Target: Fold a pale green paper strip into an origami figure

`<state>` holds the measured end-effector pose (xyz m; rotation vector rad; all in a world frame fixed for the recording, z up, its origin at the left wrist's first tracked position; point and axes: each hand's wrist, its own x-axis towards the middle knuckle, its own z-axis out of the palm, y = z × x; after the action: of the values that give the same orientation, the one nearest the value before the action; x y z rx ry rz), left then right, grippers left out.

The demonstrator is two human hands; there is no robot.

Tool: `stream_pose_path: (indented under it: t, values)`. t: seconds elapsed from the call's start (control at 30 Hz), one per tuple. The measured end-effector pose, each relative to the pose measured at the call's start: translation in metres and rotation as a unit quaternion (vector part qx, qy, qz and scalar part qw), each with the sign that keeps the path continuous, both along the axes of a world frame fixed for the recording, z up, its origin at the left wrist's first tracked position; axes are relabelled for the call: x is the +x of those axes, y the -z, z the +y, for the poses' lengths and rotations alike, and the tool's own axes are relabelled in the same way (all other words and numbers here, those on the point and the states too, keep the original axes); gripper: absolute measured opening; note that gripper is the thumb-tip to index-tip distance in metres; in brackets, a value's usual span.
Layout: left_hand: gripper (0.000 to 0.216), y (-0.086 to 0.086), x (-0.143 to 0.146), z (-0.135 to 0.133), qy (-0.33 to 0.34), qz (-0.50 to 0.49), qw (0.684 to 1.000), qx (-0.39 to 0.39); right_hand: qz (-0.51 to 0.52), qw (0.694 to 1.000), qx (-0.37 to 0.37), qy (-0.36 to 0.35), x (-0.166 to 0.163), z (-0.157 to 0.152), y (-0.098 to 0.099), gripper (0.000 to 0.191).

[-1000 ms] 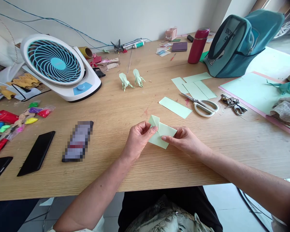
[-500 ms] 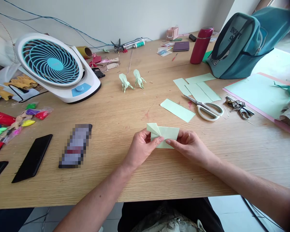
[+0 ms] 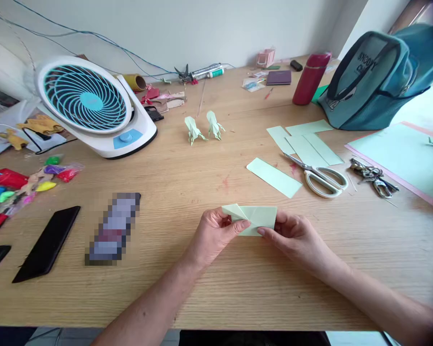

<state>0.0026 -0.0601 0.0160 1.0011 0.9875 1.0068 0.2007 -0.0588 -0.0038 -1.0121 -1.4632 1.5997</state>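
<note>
A pale green strip of paper (image 3: 261, 217) is held between both my hands, above the table's front part. Its left end is folded over into a pointed flap. My left hand (image 3: 218, 235) pinches that folded end, thumb on the front and fingers mostly hidden behind. On the right end, my right hand (image 3: 296, 238) grips the paper with its thumb low on the front face and the fingers behind it. Beyond the hands lies a loose green paper strip (image 3: 274, 178). Two folded green paper figures (image 3: 214, 126) stand farther back.
White-handled scissors (image 3: 324, 181) lie right of the strip, near more green strips (image 3: 310, 149) and keys (image 3: 373, 178). A white fan (image 3: 94, 105) stands at back left. A red bottle (image 3: 311, 79) and a teal backpack (image 3: 368, 81) stand at back right. Phone-like dark slabs (image 3: 46, 244) lie left.
The view has tilted up slightly, so everything sits lower in the picture. The paper's folded flap now leans lower and flatter; both hands keep their hold on the strip.
</note>
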Motion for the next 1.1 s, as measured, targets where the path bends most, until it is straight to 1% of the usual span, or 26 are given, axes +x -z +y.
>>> stream_pose_path:
  t: [0.1,0.23,0.3,0.37,0.43,0.53,0.6,0.67,0.77,0.9,1.0,1.1]
  values:
    - [0.018,-0.004,-0.002,0.001,-0.004,0.031,0.999,0.043,-0.006,0.999,0.037,0.039,0.002,0.001,-0.001,0.021]
    - [0.014,-0.008,-0.005,0.001,-0.004,0.062,0.990,0.124,0.016,0.991,0.123,0.047,0.001,0.000,-0.010,0.013]
    - [0.012,-0.008,-0.005,0.002,0.002,0.064,0.989,0.133,0.041,0.988,0.144,0.045,0.000,0.000,-0.014,0.010]
    - [0.014,-0.006,-0.005,0.003,0.004,0.039,0.993,0.109,0.069,0.986,0.145,0.045,-0.001,0.001,-0.014,0.009]
    - [0.023,-0.003,-0.004,0.004,0.001,-0.005,0.998,0.068,0.079,0.983,0.154,0.059,0.000,0.002,-0.013,0.013]
    - [0.035,-0.001,-0.002,0.005,-0.016,-0.056,0.998,0.014,0.058,0.975,0.186,0.105,0.002,0.004,-0.011,0.017]
    - [0.041,-0.001,-0.001,0.005,-0.036,-0.087,0.995,-0.015,0.046,0.972,0.194,0.125,0.004,0.006,-0.010,0.019]
    - [0.041,-0.001,-0.002,0.006,-0.048,-0.117,0.991,-0.048,0.032,0.969,0.203,0.136,0.004,0.007,-0.010,0.023]
    - [0.036,0.000,-0.004,0.007,-0.059,-0.145,0.985,-0.079,0.004,0.962,0.233,0.141,0.005,0.008,-0.010,0.028]
    - [0.040,-0.001,-0.006,0.007,-0.075,-0.138,0.984,-0.082,-0.046,0.948,0.285,0.134,0.005,0.007,-0.009,0.035]
    - [0.047,-0.003,-0.006,0.007,-0.081,-0.103,0.989,-0.066,-0.072,0.939,0.311,0.125,0.006,0.007,-0.008,0.039]
    - [0.037,-0.003,-0.005,0.006,-0.087,-0.040,0.994,-0.053,-0.086,0.940,0.315,0.098,0.006,0.007,-0.009,0.038]
